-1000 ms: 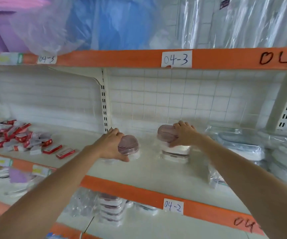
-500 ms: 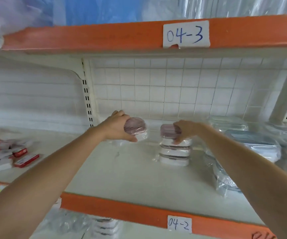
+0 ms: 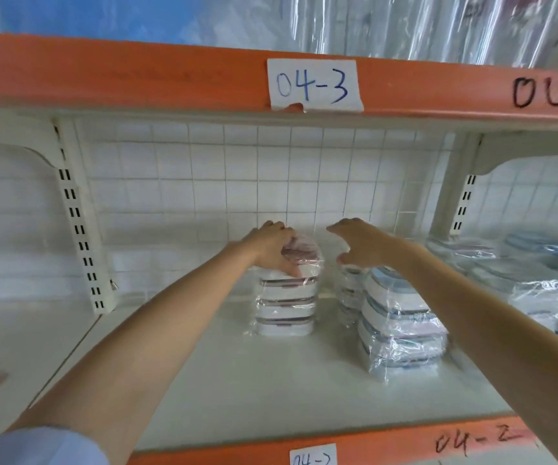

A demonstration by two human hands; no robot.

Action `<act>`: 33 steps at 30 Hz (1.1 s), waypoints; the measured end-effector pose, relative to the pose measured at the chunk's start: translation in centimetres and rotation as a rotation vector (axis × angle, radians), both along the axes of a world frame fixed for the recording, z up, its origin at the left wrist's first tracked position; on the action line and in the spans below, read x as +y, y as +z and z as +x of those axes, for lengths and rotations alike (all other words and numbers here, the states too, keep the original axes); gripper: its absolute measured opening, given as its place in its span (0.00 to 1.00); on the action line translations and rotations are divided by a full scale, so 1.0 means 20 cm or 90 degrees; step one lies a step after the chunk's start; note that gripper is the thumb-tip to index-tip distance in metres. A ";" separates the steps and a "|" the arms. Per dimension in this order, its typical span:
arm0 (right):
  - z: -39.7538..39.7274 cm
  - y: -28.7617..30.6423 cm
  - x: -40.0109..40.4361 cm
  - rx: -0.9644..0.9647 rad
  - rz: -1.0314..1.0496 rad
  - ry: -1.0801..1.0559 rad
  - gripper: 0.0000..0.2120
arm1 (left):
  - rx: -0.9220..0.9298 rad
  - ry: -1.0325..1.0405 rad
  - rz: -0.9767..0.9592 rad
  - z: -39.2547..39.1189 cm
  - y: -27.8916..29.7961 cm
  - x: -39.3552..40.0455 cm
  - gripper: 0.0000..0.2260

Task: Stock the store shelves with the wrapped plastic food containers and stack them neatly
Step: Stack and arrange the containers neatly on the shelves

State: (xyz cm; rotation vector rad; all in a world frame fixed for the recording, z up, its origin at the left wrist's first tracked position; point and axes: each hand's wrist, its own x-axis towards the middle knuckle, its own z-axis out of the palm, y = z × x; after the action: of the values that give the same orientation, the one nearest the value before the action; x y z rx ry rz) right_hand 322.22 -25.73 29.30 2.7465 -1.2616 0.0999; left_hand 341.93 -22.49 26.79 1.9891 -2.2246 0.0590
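The wrapped pink-lidded container under the left hand is probably light, being thin plastic with nothing visible inside, and stiff enough to keep its shape, but its clear film looks slick and loose, so I judge it would slide if pushed from one side only. The safest hold is across the lid with the thumb on the near edge and the fingers over the far edge, which is roughly how the left hand grips it now: fingers curled over the top, thumb pressed against the front rim. It sits on top of the pink-trimmed stack, which stands on the shelf near the tiled back wall, just left of centre. Each container in that stack is white with rounded corners, a dusky pink band round the lid and crinkled shiny wrap. The right hand, at about three o'clock from the left one, hovers with fingers stretched and slightly spread, holding nothing that I can see; whether its thumb touches the smaller stack behind is unclear. Just beside that, at four o'clock from the pink stack, stands a wider blue-trimmed stack, also wrapped. More blue-trimmed packs sit farther right, blurred.
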 end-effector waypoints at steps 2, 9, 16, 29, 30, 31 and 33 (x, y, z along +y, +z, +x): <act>-0.04 -0.01 0.00 -0.014 0.000 0.001 0.33 | 0.006 -0.005 0.015 -0.01 -0.03 -0.03 0.38; 0.11 0.03 -0.03 -0.042 0.044 0.057 0.34 | 0.176 0.032 0.005 0.15 -0.09 0.07 0.50; 0.30 -0.06 -0.07 -0.008 0.117 0.069 0.34 | 0.390 0.076 -0.017 0.21 -0.23 0.17 0.48; 0.28 -0.13 -0.05 -0.013 0.002 0.069 0.31 | 0.469 0.175 -0.085 0.17 -0.34 0.14 0.35; 0.28 -0.14 -0.05 -0.014 0.004 0.076 0.31 | 0.469 0.182 -0.088 0.16 -0.34 0.15 0.35; 0.28 -0.13 -0.06 -0.009 0.005 0.081 0.31 | 0.465 0.186 -0.090 0.16 -0.34 0.15 0.34; 0.29 -0.13 -0.07 0.015 0.001 0.088 0.32 | 0.456 0.189 -0.090 0.14 -0.33 0.17 0.32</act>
State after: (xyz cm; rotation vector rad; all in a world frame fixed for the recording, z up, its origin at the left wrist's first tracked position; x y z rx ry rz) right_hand 328.00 -27.08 26.78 2.8254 -1.0668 0.0789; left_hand 344.65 -19.05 20.17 1.8488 -1.4364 -0.3868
